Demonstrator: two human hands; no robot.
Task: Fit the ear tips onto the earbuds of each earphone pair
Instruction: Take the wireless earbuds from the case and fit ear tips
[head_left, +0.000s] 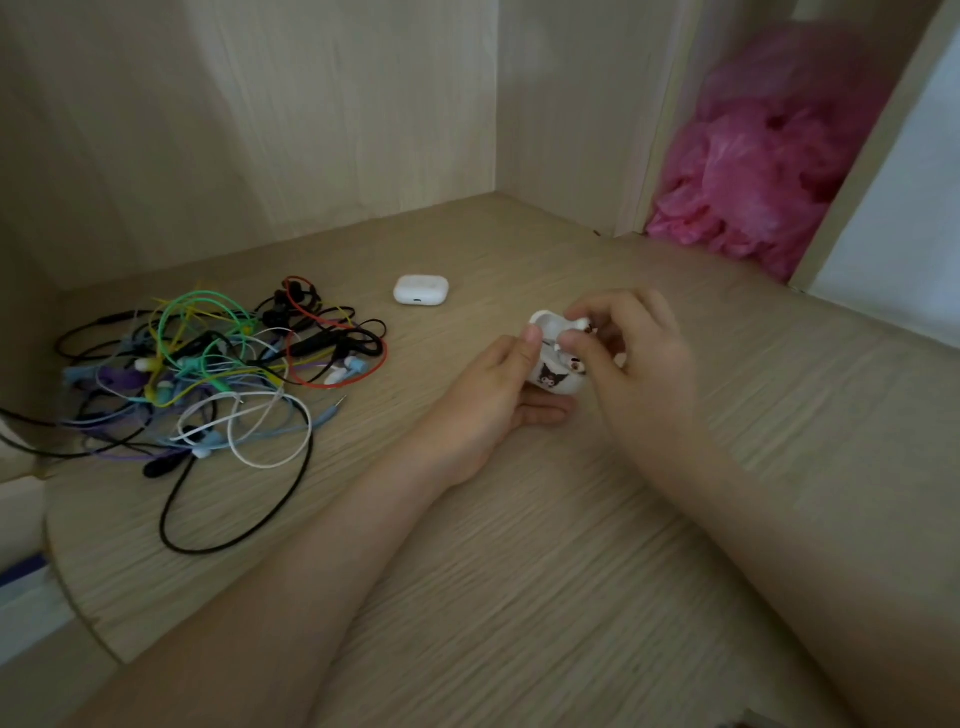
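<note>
Tangled wired earphones (208, 374) lie left on the bench (519, 545), a closed white case (421, 290) behind. Left hand (488, 400) grips the open decorated case (558, 364); right hand (631, 353) pinches inside it.

no text, brand or number can be read anywhere here. only mark: a cartoon character print (551, 375), dark horned head with a face, on the front of the white earbud case (563, 387) you hold in your left hand (488, 400). a second small print (577, 365) sits beside it, too blurred to tell. plain white charging case (421, 290) behind: markings illegible.
</note>
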